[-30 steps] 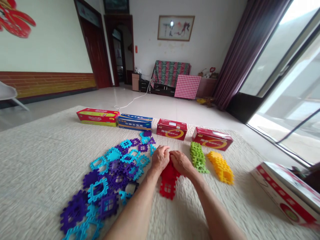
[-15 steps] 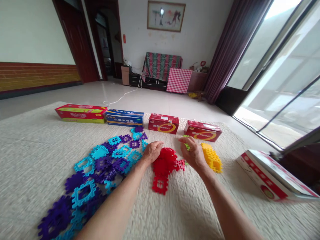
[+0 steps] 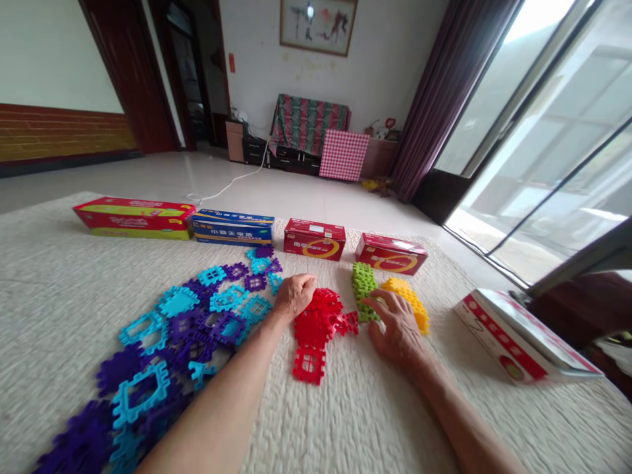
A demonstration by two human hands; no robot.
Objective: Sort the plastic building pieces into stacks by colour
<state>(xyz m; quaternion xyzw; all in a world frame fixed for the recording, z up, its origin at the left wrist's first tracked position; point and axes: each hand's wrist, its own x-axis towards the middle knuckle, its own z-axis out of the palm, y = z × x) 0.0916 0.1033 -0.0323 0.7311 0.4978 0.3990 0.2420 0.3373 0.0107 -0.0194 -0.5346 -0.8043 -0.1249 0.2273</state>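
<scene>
A big scatter of purple and cyan tiles (image 3: pixel 187 322) is spread on the cream mat (image 3: pixel 345 421) left of the hands, and four cartons are lined up along the far edge. The red tiles (image 3: pixel 316 326), toothed square frames, are laid in a flat strip mid-mat. The left hand (image 3: pixel 295 294) is rested on their far end, fingers curled; a grip can't be told. The right hand (image 3: pixel 397 326) is laid down with fingers spread, tips touching the green stack (image 3: pixel 364 289) beside the yellow stack (image 3: pixel 412 299). Chinese characters are printed on the blue carton (image 3: pixel 232 227), too small to be read.
</scene>
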